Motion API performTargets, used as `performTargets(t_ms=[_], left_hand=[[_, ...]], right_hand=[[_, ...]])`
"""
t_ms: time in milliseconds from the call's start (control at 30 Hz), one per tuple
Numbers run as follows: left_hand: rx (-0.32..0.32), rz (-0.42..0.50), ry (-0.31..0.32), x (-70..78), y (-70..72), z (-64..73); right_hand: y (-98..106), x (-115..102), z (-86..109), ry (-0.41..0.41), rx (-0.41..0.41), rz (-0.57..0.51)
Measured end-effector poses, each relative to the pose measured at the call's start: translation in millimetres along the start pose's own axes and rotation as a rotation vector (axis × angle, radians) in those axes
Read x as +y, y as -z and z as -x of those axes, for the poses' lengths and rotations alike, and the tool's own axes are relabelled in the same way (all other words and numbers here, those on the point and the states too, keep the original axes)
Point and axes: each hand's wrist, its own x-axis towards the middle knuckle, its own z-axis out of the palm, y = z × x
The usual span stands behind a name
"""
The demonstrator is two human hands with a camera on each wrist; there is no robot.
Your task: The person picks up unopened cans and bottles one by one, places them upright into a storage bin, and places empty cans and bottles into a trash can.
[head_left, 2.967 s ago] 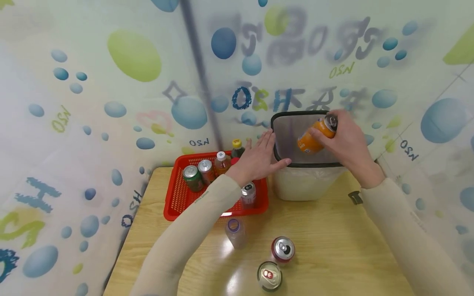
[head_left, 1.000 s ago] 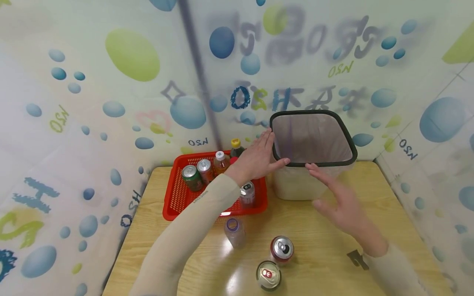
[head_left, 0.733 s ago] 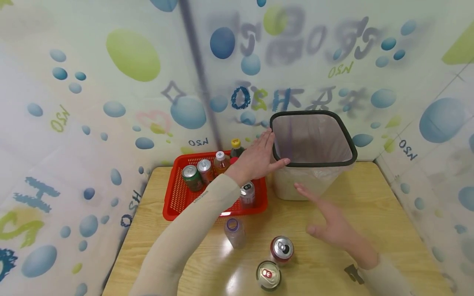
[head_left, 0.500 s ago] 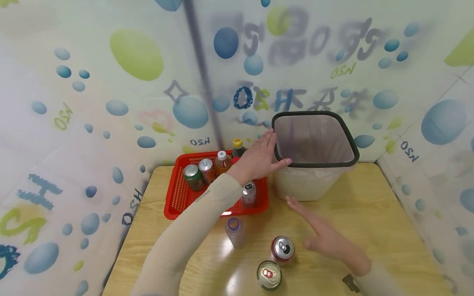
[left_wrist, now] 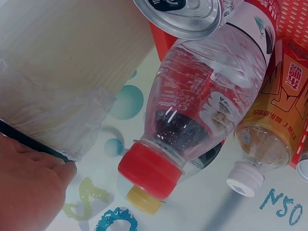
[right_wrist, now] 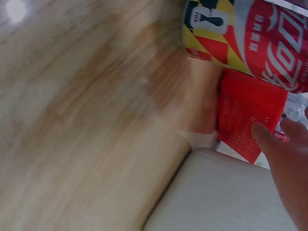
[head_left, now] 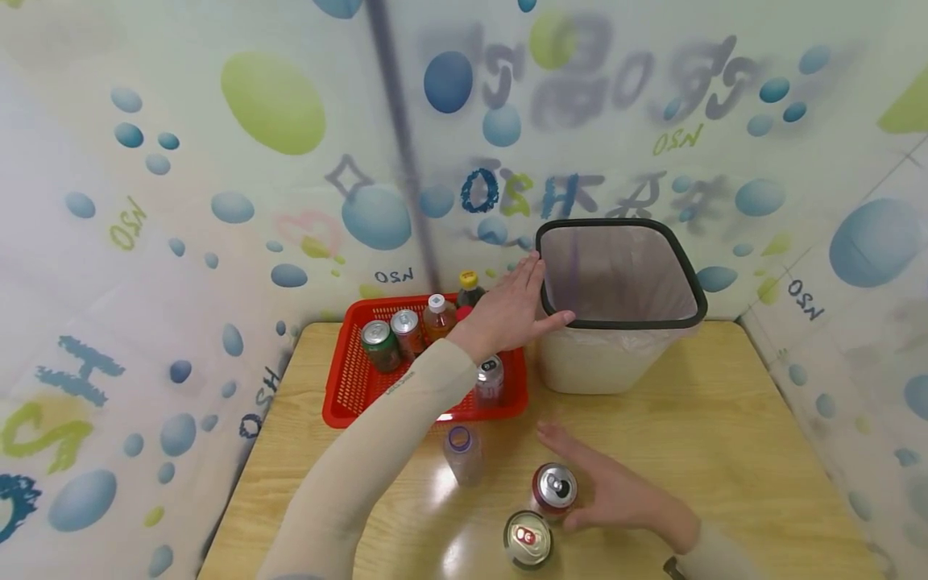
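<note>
My left hand (head_left: pixel 503 316) rests at the left rim of a pale, black-rimmed trash bin (head_left: pixel 594 364) lined with clear plastic, its fingers extended and thumb spread. My right hand (head_left: pixel 622 493) reaches over the table from the right, fingers and thumb apart beside a red can (head_left: pixel 554 488). In the right wrist view that can (right_wrist: pixel 267 45) shows a red side with a yellow and dark pattern, with a gap to the fingers (right_wrist: pixel 275 144). A second can with a red tab (head_left: pixel 528 540) stands just in front, left of the thumb.
Behind my left forearm a red basket (head_left: pixel 335 396) holds several cans and bottles, among them a red-capped bottle (left_wrist: pixel 202 91). An uncapped clear bottle with a purple neck ring (head_left: pixel 464 461) stands before the basket. Patterned curtain walls (head_left: pixel 290 201) enclose the table.
The orange can my right hand held over the bin is out of sight. That hand has let go, withdrawn and moved down-left to the red can. My left hand has stayed at the rim.
</note>
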Motion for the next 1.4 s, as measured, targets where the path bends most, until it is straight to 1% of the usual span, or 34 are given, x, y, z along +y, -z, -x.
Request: performTargets(t_ms=[67, 100, 200, 400, 533, 633, 833, 900, 1067, 1133, 1300, 1400], left_hand=[[0.001, -0.008, 0.003, 0.0, 0.1, 0.2], [0.003, -0.012, 0.005, -0.1, 0.3, 0.3], [0.007, -0.021, 0.012, -0.1, 0.6, 0.6], [0.000, -0.016, 0.011, 0.6, 0.0, 0.3], [-0.002, -0.009, 0.012, 0.4, 0.2, 0.9], [0.002, -0.013, 0.013, 0.5, 0.0, 1.4], [0.000, -0.016, 0.014, 1.8, 0.9, 2.4], [-0.001, -0.017, 0.015, 2.0, 1.2, 2.9], [-0.004, -0.023, 0.018, 3.5, 0.4, 2.6], [-0.001, -0.025, 0.019, 3.4, 0.0, 2.5], [0.006, -0.024, 0.015, 2.0, -1.0, 2.0], [0.010, -0.019, 0.012, 1.2, -1.4, 1.8]], right_hand=[[-2, 1, -0.5, -0.015, -0.010, 0.006], [-4, 3, -0.9, -0.034, -0.019, -0.002], [-9, 8, -2.9, -0.053, -0.029, -0.019], [-19, 16, -4.5, -0.047, -0.057, -0.048], [-23, 19, -5.8, -0.038, -0.060, -0.037], [-26, 22, -5.9, -0.021, -0.036, -0.020], [-29, 25, -6.2, 0.069, 0.039, -0.015], [-28, 24, -6.7, 0.065, 0.054, -0.015], [-16, 15, -6.4, 0.000, 0.099, 0.008], [-8, 9, -6.5, -0.014, 0.125, 0.039], [18, -10, -7.1, -0.042, 0.186, 0.097], [37, -24, -8.0, -0.026, 0.224, 0.093]])
